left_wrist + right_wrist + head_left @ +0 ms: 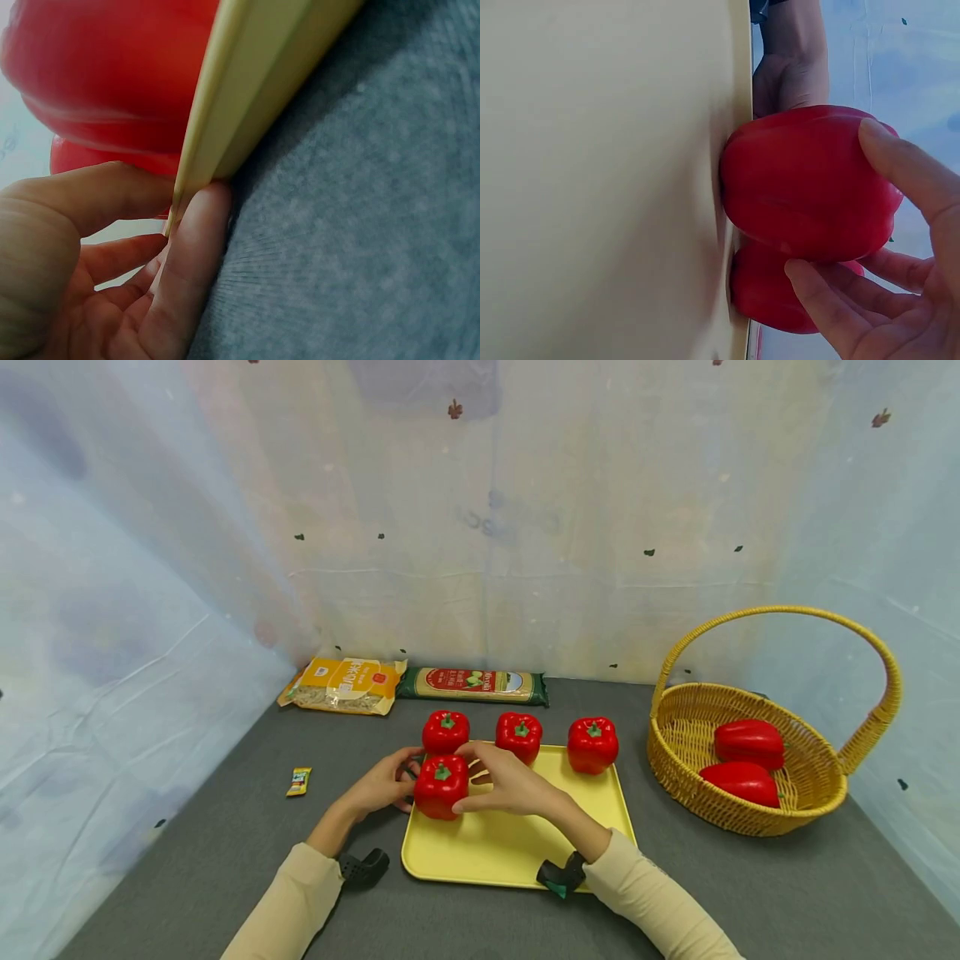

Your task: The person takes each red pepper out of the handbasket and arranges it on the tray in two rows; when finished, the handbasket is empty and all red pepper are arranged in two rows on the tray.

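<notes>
A yellow tray (502, 852) holds several red bell peppers with green stems. My right hand (513, 782) grips the front-left bell pepper (441, 792), thumb and fingers spread around its side; the right wrist view shows the thumb against this bell pepper (810, 184). At the tray's left edge, my left hand (378, 787) pinches the rim of the tray (236, 97), one finger against the outer wall. Behind the gripped pepper sits another bell pepper (446, 734). Along the back stand a middle bell pepper (519, 735) and a right one (592, 746).
To the right stands a yellow wicker basket (675, 777) with a tall handle, two red peppers (750, 743) lying inside. An orange grain bag (348, 683) and a green noodle packet (472, 685) lie by the back wall. A small yellow packet (298, 782) is at left.
</notes>
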The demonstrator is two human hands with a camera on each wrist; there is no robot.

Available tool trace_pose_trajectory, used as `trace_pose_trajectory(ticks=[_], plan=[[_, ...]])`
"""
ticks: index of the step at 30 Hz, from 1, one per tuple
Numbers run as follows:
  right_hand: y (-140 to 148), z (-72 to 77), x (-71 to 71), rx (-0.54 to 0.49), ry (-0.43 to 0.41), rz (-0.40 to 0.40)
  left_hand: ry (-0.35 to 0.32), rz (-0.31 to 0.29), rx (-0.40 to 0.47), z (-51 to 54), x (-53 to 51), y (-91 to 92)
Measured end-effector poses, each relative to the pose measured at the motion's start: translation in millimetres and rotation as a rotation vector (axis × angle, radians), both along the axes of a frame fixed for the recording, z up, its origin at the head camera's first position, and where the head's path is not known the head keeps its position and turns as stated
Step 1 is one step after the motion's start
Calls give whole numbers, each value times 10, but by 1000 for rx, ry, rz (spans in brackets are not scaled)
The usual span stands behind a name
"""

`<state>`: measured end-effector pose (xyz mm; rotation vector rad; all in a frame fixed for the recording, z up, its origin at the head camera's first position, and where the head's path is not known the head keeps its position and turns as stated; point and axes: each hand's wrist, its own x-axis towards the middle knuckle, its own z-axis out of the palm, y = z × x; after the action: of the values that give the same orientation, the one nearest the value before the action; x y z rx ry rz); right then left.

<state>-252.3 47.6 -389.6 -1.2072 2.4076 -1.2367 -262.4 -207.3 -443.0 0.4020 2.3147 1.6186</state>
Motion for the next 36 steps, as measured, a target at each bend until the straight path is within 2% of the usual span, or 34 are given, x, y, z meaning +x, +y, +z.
trace_pose_trajectory(ticks=[10, 36], plan=[[-31, -38, -12, -17, -6, -6, -13, 23, -10, 5, 3, 6], [-54, -6, 9, -6, 9, -31, -25, 34, -12, 7, -4, 17]])
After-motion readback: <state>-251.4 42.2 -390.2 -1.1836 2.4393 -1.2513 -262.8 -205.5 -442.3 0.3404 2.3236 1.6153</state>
